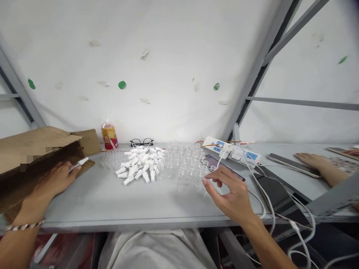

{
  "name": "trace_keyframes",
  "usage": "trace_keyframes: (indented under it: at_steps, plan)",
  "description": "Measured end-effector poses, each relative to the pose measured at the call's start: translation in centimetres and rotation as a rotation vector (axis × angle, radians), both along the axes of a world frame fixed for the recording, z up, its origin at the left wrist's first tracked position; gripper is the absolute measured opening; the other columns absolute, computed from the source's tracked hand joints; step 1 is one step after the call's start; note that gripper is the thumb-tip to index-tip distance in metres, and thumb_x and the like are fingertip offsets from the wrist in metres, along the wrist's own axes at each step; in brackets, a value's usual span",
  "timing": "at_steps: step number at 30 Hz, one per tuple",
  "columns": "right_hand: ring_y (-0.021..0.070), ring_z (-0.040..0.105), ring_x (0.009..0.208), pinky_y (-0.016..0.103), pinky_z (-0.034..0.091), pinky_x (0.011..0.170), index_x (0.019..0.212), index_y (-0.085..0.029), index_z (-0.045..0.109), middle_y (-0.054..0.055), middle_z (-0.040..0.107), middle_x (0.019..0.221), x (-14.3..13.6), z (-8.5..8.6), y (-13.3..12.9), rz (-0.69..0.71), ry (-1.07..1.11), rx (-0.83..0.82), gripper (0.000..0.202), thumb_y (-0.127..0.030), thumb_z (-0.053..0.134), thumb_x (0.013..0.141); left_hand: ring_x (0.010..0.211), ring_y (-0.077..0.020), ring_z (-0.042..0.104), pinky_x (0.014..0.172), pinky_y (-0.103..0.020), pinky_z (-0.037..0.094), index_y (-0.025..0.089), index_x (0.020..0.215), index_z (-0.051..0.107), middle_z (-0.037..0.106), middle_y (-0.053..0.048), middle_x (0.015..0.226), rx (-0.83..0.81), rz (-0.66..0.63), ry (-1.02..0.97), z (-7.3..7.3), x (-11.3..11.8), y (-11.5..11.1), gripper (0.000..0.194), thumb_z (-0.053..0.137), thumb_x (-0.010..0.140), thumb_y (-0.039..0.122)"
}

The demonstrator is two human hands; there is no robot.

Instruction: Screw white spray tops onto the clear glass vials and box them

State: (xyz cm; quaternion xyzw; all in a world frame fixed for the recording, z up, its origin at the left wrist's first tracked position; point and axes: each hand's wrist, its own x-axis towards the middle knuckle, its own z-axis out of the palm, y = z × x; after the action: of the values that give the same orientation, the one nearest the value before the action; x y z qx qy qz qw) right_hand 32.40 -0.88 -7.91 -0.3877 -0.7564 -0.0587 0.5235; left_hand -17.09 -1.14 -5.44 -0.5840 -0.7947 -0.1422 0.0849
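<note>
My left hand [60, 178] is at the opening of the cardboard box [42, 144], closed on a small spray bottle [79, 164] with a clear body and a white top. To the right of it lies a heap of white spray tops [143, 162]. Many small clear bottles [186, 160] stand crowded together beside the heap. At their right edge is my right hand [231, 192], with thumb and forefinger pinched together. Whatever lies between those fingertips is too small and clear to name.
Clear round pieces [112, 160] lie left of the heap. Behind are a jar [109, 135] and eyeglasses [142, 142]. A power strip [231, 149], white cables [269, 201] and phones [283, 200] crowd the right. Another person's hand [312, 160] rests farther right, near a grey metal post [333, 196].
</note>
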Motion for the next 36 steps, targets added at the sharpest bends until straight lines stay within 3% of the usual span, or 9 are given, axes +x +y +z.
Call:
trace_keyframes:
  at_steps: [3,5,10,13,16,20,25,30,36]
  plan:
    - [0.012,0.043,0.055,0.027,0.037,0.053,0.075,-0.02,0.058,0.0,0.052,0.061,-0.7,0.1,-0.3,0.072,0.013,0.065,0.01,-0.015,0.059,0.083,0.096,-0.0329,0.06,0.08,-0.044,0.045,0.016,0.096,0.056,0.059,-0.012,0.107,-0.071,0.09,0.052,1.5,1.9,-0.7,0.055,0.021,0.092,0.059]
    - [0.0119,0.043,0.054,0.027,0.038,0.053,0.075,-0.02,0.057,0.0,0.054,0.062,-1.5,0.4,-0.7,0.142,-0.005,0.06,0.011,-0.014,0.058,0.084,0.097,-0.0284,0.059,0.083,-0.04,0.045,0.017,0.102,0.051,0.059,-0.009,0.106,0.002,0.018,-0.042,2.4,3.9,-1.0,0.046,0.026,0.093,0.054]
    - [0.0136,0.053,0.064,0.026,0.041,0.056,0.096,-0.018,0.06,0.004,0.062,0.08,-5.4,1.8,-1.7,0.327,-0.226,-0.087,0.015,-0.029,0.055,0.087,0.092,-0.0249,0.059,0.083,-0.039,0.046,0.016,0.125,0.035,0.059,-0.01,0.106,0.134,-0.356,-0.218,2.3,11.2,-1.6,0.048,0.032,0.093,0.051]
    - [0.0171,0.056,0.068,0.029,0.042,0.059,0.106,-0.016,0.056,0.006,0.062,0.084,-8.7,1.7,-1.5,0.384,-0.336,-0.165,0.036,-0.047,0.044,0.091,0.087,-0.0244,0.062,0.076,-0.039,0.05,0.016,0.131,0.031,0.06,-0.011,0.104,0.021,-0.664,-0.289,0.6,16.2,-2.0,0.046,0.029,0.096,0.045]
    - [0.0169,0.054,0.067,0.03,0.043,0.061,0.103,-0.016,0.048,0.008,0.062,0.088,-11.2,0.8,-1.0,0.436,-0.278,-0.291,0.034,-0.044,0.031,0.095,0.097,-0.0247,0.063,0.086,-0.044,0.052,0.019,0.14,0.022,0.059,-0.014,0.116,-0.047,-0.977,-0.295,-1.6,19.3,-2.1,0.047,0.033,0.095,0.028]
    - [0.0153,0.052,0.065,0.03,0.042,0.06,0.1,-0.019,0.04,0.004,0.058,0.084,-12.2,-0.8,-0.6,0.422,-0.184,-0.4,0.019,-0.036,0.038,0.093,0.14,-0.0331,0.032,0.11,-0.06,0.033,0.025,0.148,-0.006,0.032,-0.019,0.149,0.053,-1.131,-0.233,-3.4,19.9,-2.4,0.071,0.035,0.092,0.014]
    - [0.0144,0.055,0.066,0.027,0.043,0.058,0.11,-0.019,0.035,0.003,0.057,0.086,-11.8,-1.7,-0.4,0.549,-0.113,-0.54,0.023,-0.023,0.045,0.089,0.146,-0.0303,0.017,0.113,-0.054,0.035,0.029,0.147,-0.02,0.006,-0.016,0.16,-0.036,-1.159,-0.364,-2.6,19.9,-3.3,0.079,0.034,0.093,0.011]
    - [0.0155,0.055,0.066,0.029,0.044,0.061,0.109,-0.019,0.039,0.002,0.058,0.082,-12.0,-2.0,-0.2,0.553,-0.178,-0.498,0.018,-0.021,0.041,0.091,0.145,-0.0289,0.02,0.114,-0.054,0.033,0.029,0.15,-0.009,0.013,-0.015,0.158,-0.068,-1.152,-0.349,-1.6,19.6,-3.5,0.075,0.035,0.092,0.009]
    - [0.0195,0.058,0.071,0.032,0.045,0.062,0.108,-0.018,0.039,0.008,0.062,0.088,-11.9,-2.2,-0.3,0.473,-0.274,-0.32,0.02,-0.029,0.037,0.092,0.124,-0.0232,0.047,0.103,-0.042,0.046,0.026,0.135,0.04,0.046,-0.012,0.133,0.104,-1.145,-0.41,-1.4,18.8,-3.3,0.039,0.041,0.096,0.023]
